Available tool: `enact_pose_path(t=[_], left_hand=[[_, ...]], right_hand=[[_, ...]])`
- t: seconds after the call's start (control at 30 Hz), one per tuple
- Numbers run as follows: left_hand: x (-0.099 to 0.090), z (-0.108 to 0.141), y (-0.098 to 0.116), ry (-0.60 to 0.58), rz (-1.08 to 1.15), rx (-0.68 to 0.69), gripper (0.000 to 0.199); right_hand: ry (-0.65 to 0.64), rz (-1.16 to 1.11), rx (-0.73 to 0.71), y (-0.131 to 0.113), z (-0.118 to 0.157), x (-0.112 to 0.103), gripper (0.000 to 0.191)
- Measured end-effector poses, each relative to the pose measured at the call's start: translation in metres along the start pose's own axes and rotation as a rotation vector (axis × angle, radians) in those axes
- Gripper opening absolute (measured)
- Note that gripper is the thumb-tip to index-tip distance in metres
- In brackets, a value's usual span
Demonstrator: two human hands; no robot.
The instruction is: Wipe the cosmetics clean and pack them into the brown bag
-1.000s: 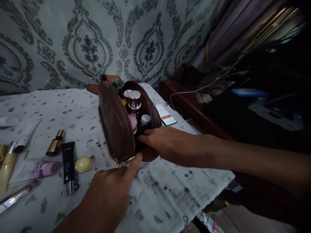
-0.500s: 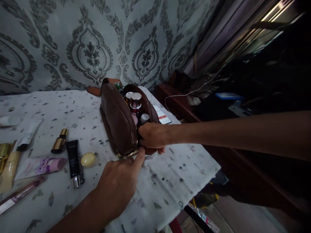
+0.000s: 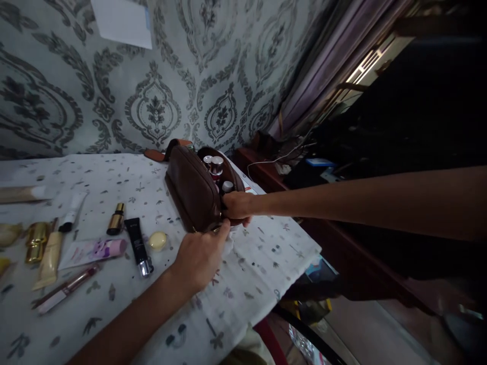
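Observation:
A brown makeup bag point(image 3: 192, 190) stands on the patterned white tablecloth with its zipped top gaping. Silver-capped bottles point(image 3: 216, 165) and a grey-capped bottle point(image 3: 227, 186) poke up inside it. My left hand point(image 3: 200, 256) is closed on the near end of the bag by the zipper, its index finger stretched along the edge. From the right, my right hand point(image 3: 236, 205) reaches over the bag's right side into the near part of the opening. Its fingers are curled and partly hidden there, so what they hold does not show.
Left of the bag lie a round cream-coloured container point(image 3: 157, 241), a black tube point(image 3: 137, 246), a small gold-capped bottle point(image 3: 116, 220), a pink-capped tube point(image 3: 95, 252) and a lip gloss tube point(image 3: 68, 289). A phone point(image 3: 249, 189) lies partly hidden behind the bag. The table edge point(image 3: 304, 268) is at right.
The view has shifted, bringing more of the table's left side and a white paper on the wall into sight. Both hands keep their places at the bag's near end.

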State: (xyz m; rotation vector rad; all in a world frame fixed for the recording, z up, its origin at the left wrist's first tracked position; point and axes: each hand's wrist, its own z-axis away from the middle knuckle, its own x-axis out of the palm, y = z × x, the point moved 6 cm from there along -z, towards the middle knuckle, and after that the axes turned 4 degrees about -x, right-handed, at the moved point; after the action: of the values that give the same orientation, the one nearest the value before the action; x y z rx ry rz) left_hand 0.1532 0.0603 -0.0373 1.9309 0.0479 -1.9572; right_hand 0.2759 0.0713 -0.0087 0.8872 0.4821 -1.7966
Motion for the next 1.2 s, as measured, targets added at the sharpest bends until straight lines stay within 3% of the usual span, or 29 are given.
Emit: enact_pose_path(t=[0.07,0.17,0.23,0.3,0.37,0.47,0.57,0.67,0.73,0.83,0.87,0.9,1.0,1.07,1.2], left_hand=[[-0.007,0.003,-0.003,0.004,0.019,-0.008,0.064],[-0.023,0.008,-0.013,0.074,0.163,-0.025,0.062],[-0.035,0.011,-0.021,0.168,0.328,-0.078,0.052],[-0.043,0.013,-0.025,0.282,0.45,-0.144,0.043],[-0.044,0.011,-0.015,0.372,0.468,-0.143,0.052],[-0.029,0.005,0.024,0.403,0.409,0.023,0.083],[-0.01,0.003,0.051,0.329,0.428,0.083,0.102],[-0.014,0.006,0.048,0.182,0.441,-0.032,0.108],[-0.036,0.004,0.038,0.096,0.382,-0.028,0.09],[-0.084,-0.02,0.024,0.141,0.207,0.07,0.034],[-0.095,-0.033,0.022,0.144,0.133,0.11,0.031],[-0.097,-0.049,0.022,0.076,0.049,0.157,0.032],[-0.08,-0.089,0.032,-0.202,-0.205,0.345,0.022],[-0.063,-0.106,0.036,-0.349,-0.354,0.344,0.017],[-0.047,-0.118,0.043,-0.476,-0.511,0.307,0.019]], right_hand=[[0.023,0.019,-0.029,-0.001,0.01,-0.003,0.028],[0.199,-0.008,-0.138,0.003,0.03,-0.001,0.03],[0.332,-0.249,-0.291,0.01,0.043,0.01,0.037],[0.381,-0.649,-0.464,0.02,0.051,0.031,0.045],[0.462,-0.921,-0.699,0.026,0.06,0.048,0.057],[0.589,-1.053,-0.917,0.026,0.069,0.066,0.08],[0.77,-1.075,-0.922,0.025,0.072,0.072,0.072],[0.881,-1.125,-0.849,0.029,0.069,0.077,0.053],[0.927,-1.113,-0.851,0.031,0.065,0.082,0.045],[0.974,-1.014,-0.941,0.031,0.06,0.089,0.039],[0.993,-0.983,-0.971,0.031,0.059,0.092,0.037],[1.013,-0.961,-0.994,0.03,0.057,0.094,0.036],[1.068,-0.941,-1.031,0.029,0.052,0.1,0.033],[1.099,-0.929,-1.044,0.028,0.051,0.102,0.033],[1.157,-0.861,-1.042,0.03,0.054,0.105,0.039]])
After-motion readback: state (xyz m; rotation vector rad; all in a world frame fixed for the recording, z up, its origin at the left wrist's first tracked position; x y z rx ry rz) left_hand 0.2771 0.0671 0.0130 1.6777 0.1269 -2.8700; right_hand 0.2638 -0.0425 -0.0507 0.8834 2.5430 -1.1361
